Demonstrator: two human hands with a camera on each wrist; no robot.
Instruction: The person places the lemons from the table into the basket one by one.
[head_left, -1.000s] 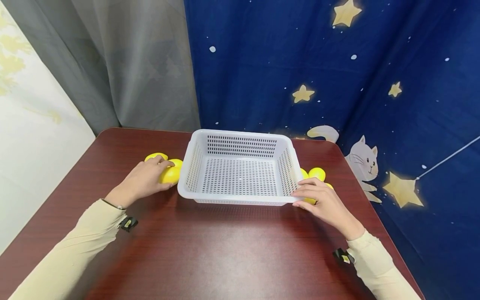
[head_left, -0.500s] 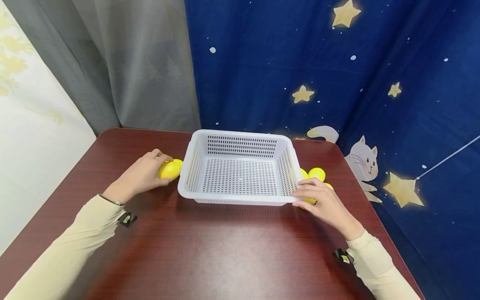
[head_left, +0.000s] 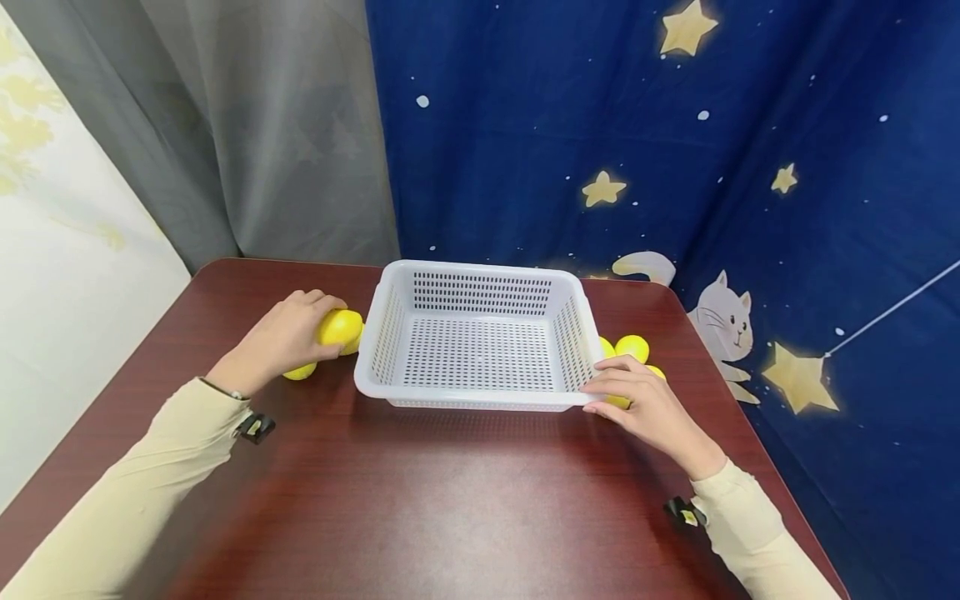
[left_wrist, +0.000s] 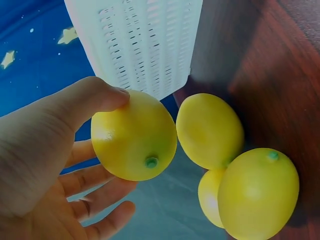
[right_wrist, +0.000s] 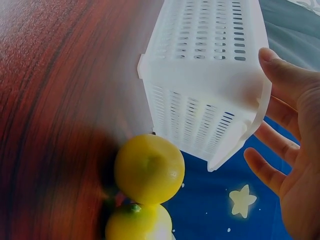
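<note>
Reddish table [head_left: 465, 500] is filling the lower frame; centre-left, my left hand [head_left: 281, 333] is now lifting one pinched lemon [head_left: 339, 327], seemingly freeing it; my right hand [head_left: 648, 404] is gripping the basket [head_left: 480, 398].

Basket [head_left: 480, 400] on table [head_left: 480, 508], lemons [head_left: 632, 348] either side

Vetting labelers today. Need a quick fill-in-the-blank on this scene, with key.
1. The lemon that the left hand holds is ____ in colour.
2. The basket, touched by the right hand, sits ____ two groups of lemons.
3. The left wrist view shows ____ lemons besides the held one.
4. The star-printed curtain is ____.

Missing words: yellow; between; three; blue.
</note>
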